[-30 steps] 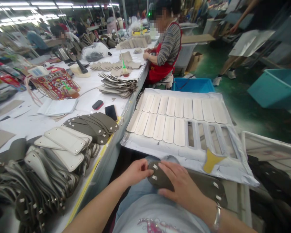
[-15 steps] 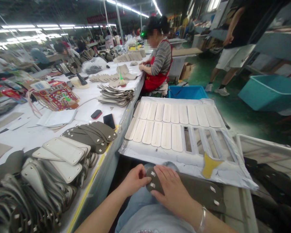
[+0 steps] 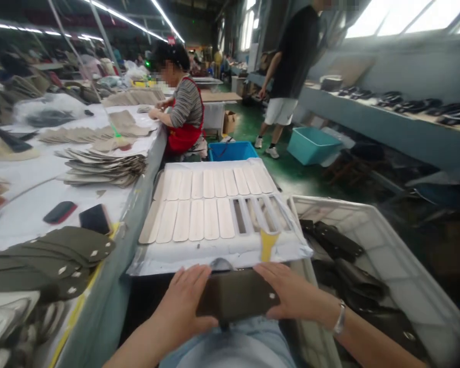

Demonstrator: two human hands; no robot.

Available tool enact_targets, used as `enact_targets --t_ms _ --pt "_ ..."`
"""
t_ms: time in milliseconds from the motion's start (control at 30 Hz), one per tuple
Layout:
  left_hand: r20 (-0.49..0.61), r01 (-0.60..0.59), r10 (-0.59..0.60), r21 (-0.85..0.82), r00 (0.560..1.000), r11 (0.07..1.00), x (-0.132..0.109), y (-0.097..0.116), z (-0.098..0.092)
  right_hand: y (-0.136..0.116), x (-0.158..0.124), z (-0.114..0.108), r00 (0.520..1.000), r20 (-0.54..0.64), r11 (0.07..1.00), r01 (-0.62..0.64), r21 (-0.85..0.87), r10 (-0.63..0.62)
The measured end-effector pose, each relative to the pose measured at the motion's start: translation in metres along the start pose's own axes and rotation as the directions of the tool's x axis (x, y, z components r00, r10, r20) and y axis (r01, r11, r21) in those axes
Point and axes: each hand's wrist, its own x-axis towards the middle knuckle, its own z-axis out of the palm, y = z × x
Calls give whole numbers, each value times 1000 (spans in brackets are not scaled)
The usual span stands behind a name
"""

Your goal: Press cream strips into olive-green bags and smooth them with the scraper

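A dark olive leather panel [image 3: 235, 299] with small metal studs lies across my lap. My left hand [image 3: 184, 304] rests on its left end with the fingers bent over the edge. My right hand [image 3: 291, 294] grips its right end, thumb on top. Just beyond the hands lies a white sheet [image 3: 218, 250] carrying rows of cream oblong inserts [image 3: 199, 217], with several empty slots on its right side and a yellow scraper [image 3: 267, 244] at its near edge.
A stack of olive panels [image 3: 53, 260] lies on the long white table [image 3: 30, 209] at the left, beside a phone [image 3: 95, 219]. A white crate [image 3: 371, 255] with dark pieces stands at the right. A seated person [image 3: 184, 115] works farther along; another person [image 3: 291, 66] stands in the aisle.
The view has swung to the right, bringing the white crate into sight. My hands now hold the olive panel at both ends, where before the right hand lay flat on top of it.
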Motion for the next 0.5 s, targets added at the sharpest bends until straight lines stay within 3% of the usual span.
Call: enact_targets --t_ms 67,133,267,367,433,500 --pt "69 -71 66 61 995 996 17 24 13 6 -3 -1 1000 -25 999 4 34 -3" --pt "59 -96 91 84 994 992 28 38 27 8 -2 2 998 -63 997 29 68 -25" --pt "-46 -107 111 83 993 991 33 41 40 9 -1 6 992 -108 988 85 126 -71" --pt "-46 -107 113 111 993 988 33 42 40 15 -7 9 986 -150 974 99 206 -68" --pt "-25 -105 109 142 994 984 38 49 41 24 -13 13 990 -129 931 97 353 -55" --pt "-11 -105 108 160 994 982 46 59 45 35 -19 20 996 -85 798 78 597 -33"
